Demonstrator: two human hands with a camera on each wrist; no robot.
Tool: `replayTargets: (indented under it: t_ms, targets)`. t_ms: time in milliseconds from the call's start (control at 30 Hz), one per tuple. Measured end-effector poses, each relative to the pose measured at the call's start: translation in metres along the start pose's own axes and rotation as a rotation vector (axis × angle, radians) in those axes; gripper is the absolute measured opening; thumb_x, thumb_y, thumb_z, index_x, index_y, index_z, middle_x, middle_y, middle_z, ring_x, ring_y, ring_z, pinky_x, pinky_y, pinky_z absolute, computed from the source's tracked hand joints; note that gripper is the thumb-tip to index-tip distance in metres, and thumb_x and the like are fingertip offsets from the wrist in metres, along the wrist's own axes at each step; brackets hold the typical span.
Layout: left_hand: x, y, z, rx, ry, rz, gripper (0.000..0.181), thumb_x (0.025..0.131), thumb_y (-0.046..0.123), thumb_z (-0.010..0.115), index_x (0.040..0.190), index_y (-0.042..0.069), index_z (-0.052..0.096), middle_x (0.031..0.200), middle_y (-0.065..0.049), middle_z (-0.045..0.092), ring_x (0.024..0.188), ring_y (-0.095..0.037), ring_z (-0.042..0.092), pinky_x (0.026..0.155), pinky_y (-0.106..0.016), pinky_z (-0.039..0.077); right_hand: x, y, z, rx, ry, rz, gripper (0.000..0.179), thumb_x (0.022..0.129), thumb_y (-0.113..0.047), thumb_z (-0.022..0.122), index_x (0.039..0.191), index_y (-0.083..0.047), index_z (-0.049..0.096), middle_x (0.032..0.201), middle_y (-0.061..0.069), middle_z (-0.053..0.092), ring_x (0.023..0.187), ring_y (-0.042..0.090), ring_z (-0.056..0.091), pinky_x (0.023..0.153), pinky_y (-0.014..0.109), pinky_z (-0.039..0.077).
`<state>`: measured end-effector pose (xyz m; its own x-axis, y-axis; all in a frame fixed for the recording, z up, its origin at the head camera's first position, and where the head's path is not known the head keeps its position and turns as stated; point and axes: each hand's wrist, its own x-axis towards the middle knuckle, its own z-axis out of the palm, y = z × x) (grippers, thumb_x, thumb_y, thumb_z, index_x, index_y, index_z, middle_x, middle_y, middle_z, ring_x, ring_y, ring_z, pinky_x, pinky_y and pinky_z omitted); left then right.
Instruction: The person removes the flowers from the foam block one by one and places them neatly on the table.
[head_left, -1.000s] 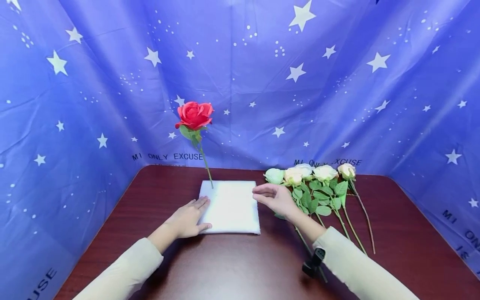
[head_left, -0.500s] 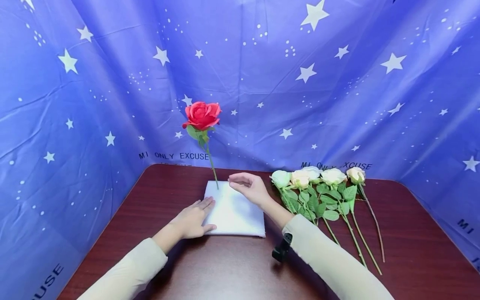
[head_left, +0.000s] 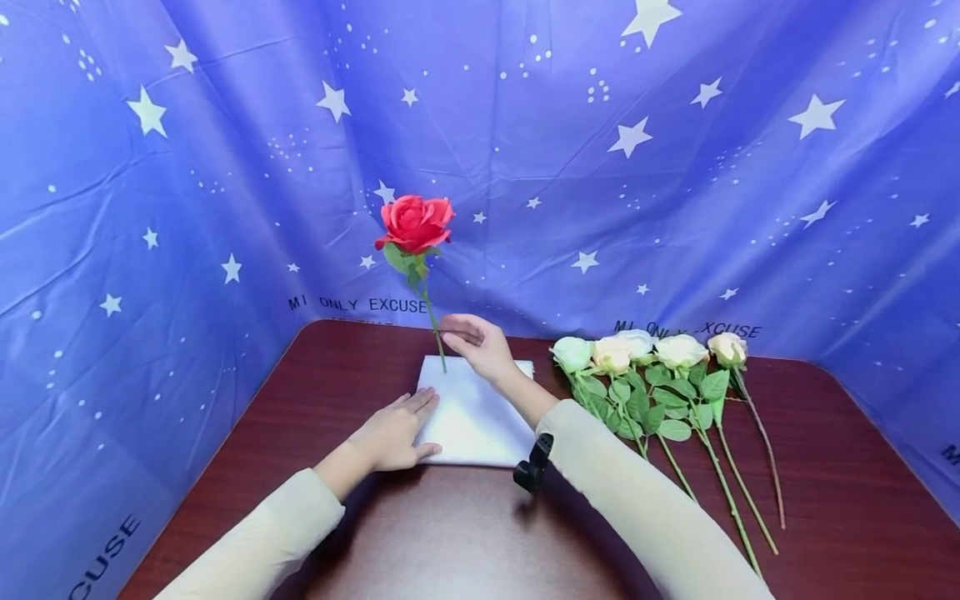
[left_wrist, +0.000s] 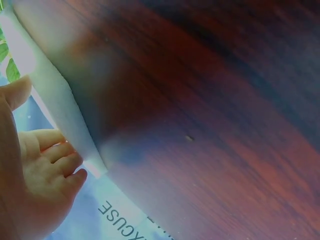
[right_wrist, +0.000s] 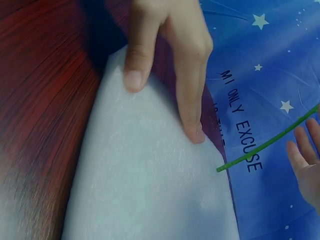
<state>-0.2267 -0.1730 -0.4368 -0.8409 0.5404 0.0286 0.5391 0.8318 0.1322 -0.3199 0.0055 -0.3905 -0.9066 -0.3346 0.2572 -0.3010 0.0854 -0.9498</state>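
A red rose (head_left: 415, 223) stands nearly upright, its green stem (head_left: 432, 325) set in the back left part of a white foam block (head_left: 480, 425). My left hand (head_left: 390, 433) rests on the block's left side, fingers straight and thumb spread along the front. My right hand (head_left: 480, 346) is raised over the back of the block, its fingertips right at the stem. In the right wrist view the right hand (right_wrist: 307, 165) shows loosely bent fingers beside the stem (right_wrist: 270, 142), and the left hand (right_wrist: 170, 45) has thumb and fingertips down on the foam.
Several pale roses (head_left: 678, 352) with leafy stems lie on the right of the dark red wooden table (head_left: 442, 533). A black wrist camera (head_left: 532, 465) hangs off the right sleeve. Blue starry cloth (head_left: 525, 150) closes off the back and sides.
My right hand has moved left and up from the block's right edge to the rose stem. The left hand stays on the foam. The head view has shifted slightly.
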Motion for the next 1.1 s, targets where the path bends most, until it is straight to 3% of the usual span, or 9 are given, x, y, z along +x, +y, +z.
replayTargets:
  t_ms: [133,400,600,800,967,1100]
  targets:
    - [0.001,0.0,0.0,0.009,0.001,-0.001,0.075,0.089,0.042,0.06,0.141,-0.008,0.041,0.15,-0.023,0.04,0.142,-0.033,0.038,0.117,-0.047,0.035,0.004,0.0,0.003,0.055,-0.003,0.027,0.034,0.092,-0.006,0.061,0.126,0.001,0.059,0.126,0.021,0.064,0.119,0.032,0.061,0.105,0.034,0.05]
    - [0.0,-0.002,-0.003,0.014,-0.005,-0.008,0.076,0.089,0.044,0.06,0.141,-0.008,0.04,0.151,-0.023,0.039,0.142,-0.032,0.038,0.117,-0.048,0.034,0.012,0.006,0.012,0.042,-0.018,0.045,0.036,0.091,-0.005,0.062,0.126,0.001,0.059,0.126,0.021,0.064,0.117,0.03,0.062,0.102,0.032,0.052]
    - [0.002,-0.003,0.0,-0.001,-0.001,-0.002,0.076,0.089,0.044,0.06,0.142,-0.008,0.04,0.151,-0.023,0.039,0.143,-0.031,0.037,0.117,-0.047,0.034,0.014,0.01,0.019,0.097,0.049,0.097,0.03,0.088,-0.003,0.066,0.118,0.002,0.064,0.117,0.02,0.068,0.109,0.028,0.067,0.096,0.029,0.055]
    - [0.003,-0.002,0.001,-0.01,-0.005,0.003,0.076,0.089,0.043,0.061,0.141,-0.009,0.041,0.15,-0.024,0.039,0.142,-0.033,0.038,0.117,-0.048,0.034,0.01,0.009,0.019,0.117,0.075,0.064,0.02,0.086,-0.007,0.07,0.105,-0.001,0.07,0.103,0.011,0.075,0.093,0.015,0.072,0.088,0.026,0.059]
    - [0.004,-0.002,0.002,-0.001,-0.016,-0.012,0.076,0.089,0.045,0.06,0.142,-0.006,0.04,0.151,-0.021,0.039,0.143,-0.031,0.036,0.119,-0.047,0.032,0.012,0.009,0.017,0.092,0.15,0.081,0.021,0.086,-0.003,0.068,0.107,0.003,0.069,0.106,0.019,0.072,0.089,0.011,0.071,0.088,0.028,0.058]
    - [0.005,-0.003,0.002,-0.01,-0.032,-0.022,0.077,0.089,0.046,0.059,0.143,-0.005,0.04,0.152,-0.02,0.038,0.144,-0.03,0.035,0.119,-0.046,0.031,0.012,0.012,0.017,0.162,0.222,0.054,0.022,0.085,0.004,0.066,0.107,0.009,0.067,0.105,0.023,0.071,0.079,0.003,0.068,0.086,0.025,0.059]
